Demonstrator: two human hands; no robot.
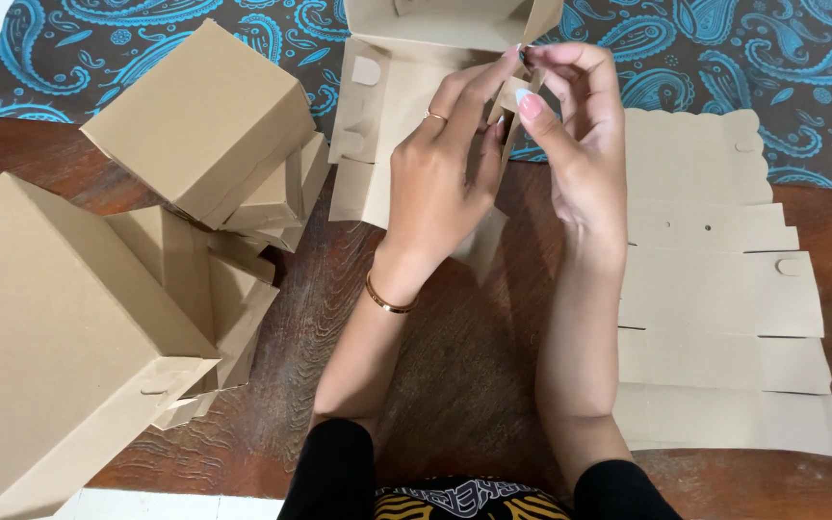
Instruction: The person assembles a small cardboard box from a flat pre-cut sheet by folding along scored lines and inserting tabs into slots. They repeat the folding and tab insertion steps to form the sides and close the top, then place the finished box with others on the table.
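- I hold a half-folded cardboard box (406,87) above the wooden table (474,366), near its far edge; my left hand (435,183) steadies the right wall from the front, fingers pressed on it
- my right hand (580,144) pinches a small corner tab (514,91) between thumb and forefinger, closed tight on it
- I judge the card light, stiff along its panels, weak at the creases; best gripped near a fold, since the tab could tear
- the box opens toward me; its long axis runs left to right, as far as I can tell
- finished boxes (195,116) sit to my left; flat blanks (715,289) lie to my right
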